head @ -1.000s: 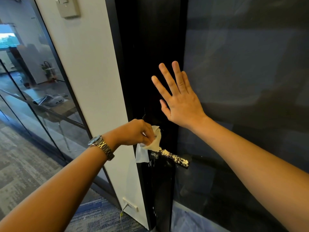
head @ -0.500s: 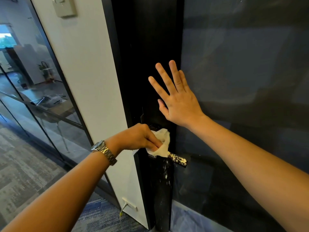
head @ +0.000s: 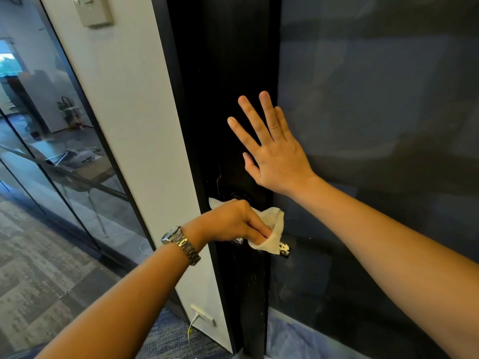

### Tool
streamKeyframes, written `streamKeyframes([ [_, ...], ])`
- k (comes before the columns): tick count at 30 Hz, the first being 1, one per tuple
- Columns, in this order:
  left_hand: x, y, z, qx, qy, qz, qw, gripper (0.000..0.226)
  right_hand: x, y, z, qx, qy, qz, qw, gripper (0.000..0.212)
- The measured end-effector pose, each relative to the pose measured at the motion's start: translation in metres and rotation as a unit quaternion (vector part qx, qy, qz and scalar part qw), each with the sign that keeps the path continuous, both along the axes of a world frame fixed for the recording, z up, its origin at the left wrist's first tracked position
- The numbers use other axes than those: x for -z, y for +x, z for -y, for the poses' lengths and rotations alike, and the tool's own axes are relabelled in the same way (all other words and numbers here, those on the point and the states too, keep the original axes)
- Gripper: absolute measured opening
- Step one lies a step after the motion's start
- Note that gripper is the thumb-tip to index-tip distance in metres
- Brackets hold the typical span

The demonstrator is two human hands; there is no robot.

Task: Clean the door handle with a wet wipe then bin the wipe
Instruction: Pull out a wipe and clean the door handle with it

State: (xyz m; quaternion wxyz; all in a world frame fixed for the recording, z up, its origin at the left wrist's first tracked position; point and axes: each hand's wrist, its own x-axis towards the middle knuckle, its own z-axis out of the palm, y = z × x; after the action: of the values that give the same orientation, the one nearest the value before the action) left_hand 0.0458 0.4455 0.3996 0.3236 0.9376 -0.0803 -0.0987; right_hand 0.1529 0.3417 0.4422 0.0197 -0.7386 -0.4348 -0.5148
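Note:
A worn, speckled metal door handle (head: 284, 249) sticks out to the right from the black door frame (head: 228, 86); only its tip and a short stub near the frame show. My left hand (head: 233, 221) grips a white wet wipe (head: 272, 226) wrapped over the middle of the handle. My right hand (head: 269, 149) lies flat with spread, straight fingers against the door just above the handle, holding nothing.
The dark glass door panel (head: 375, 125) fills the right side. A white wall strip (head: 124, 112) with a switch plate (head: 93, 11) and a low socket (head: 203, 313) stands left of the frame. Glass partitions (head: 51, 151) and grey carpet (head: 39, 268) lie further left.
My left hand has slid the wipe to the right along the handle, from its base near the frame to its middle, covering most of it. My right hand stayed flat on the door.

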Motion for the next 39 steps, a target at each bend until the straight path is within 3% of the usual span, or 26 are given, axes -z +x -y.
streamKeyframes([
  [5,-0.007,0.004,-0.016,-0.036,0.0,-0.017,0.999,0.025,0.001,0.0,-0.001,0.002,-0.006,-0.005,1.0,0.061],
  [18,0.001,0.009,0.022,0.017,-0.02,-0.035,0.999,0.028,0.0,0.001,-0.001,0.006,-0.006,-0.007,1.0,0.061],
  [23,-0.001,0.009,0.005,-0.021,-0.04,-0.042,0.998,0.027,0.0,0.001,-0.001,0.001,-0.007,-0.009,1.0,0.061],
  [39,0.001,0.003,0.029,0.059,0.002,-0.017,0.998,0.031,-0.001,-0.001,0.0,-0.004,-0.008,-0.011,1.0,0.061],
])
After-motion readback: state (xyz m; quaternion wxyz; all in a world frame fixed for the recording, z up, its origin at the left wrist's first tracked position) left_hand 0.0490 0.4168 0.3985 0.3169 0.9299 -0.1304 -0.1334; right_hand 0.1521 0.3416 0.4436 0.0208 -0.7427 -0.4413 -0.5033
